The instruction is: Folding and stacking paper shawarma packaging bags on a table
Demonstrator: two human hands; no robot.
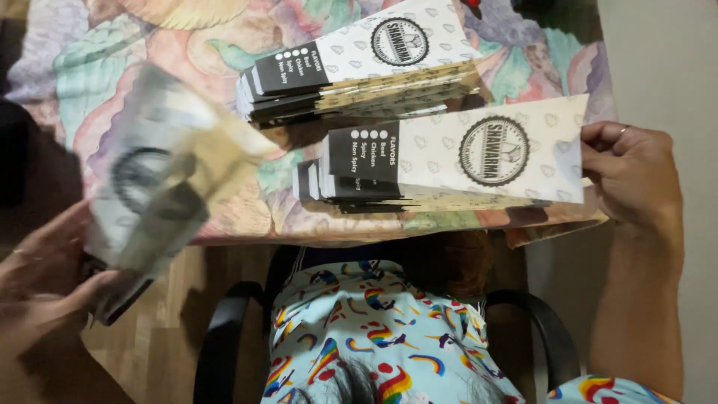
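Right grip: right hand (627, 176) pinches the far-right end of the top paper sleeve (464, 153), thumb on top, fingers under the edge, a ring on one finger. That sleeve is a long flat white bag with a black end panel and a round black emblem, lying on top of the near stack (351, 196) of the same sleeves, near the surface edge closest to the person. Left grip: left hand (41, 273) grasps a blurred sleeve (153, 191) by its lower end, lifted off the surface at the left and tilted; heavy motion blur, so finger placement is hard to read, though a ring shows on one finger. A second stack (351, 67) of identical sleeves lies farther back, angled, just behind the near stack and close to it; cannot tell if they touch. Both stacks sit on a surface covered with a pastel patterned cloth (90, 67). Below the surface edge: person's lap in light blue rainbow-print clothing (359, 337), black chair armrests (224, 337) either side, wooden floor (164, 329) at the left.
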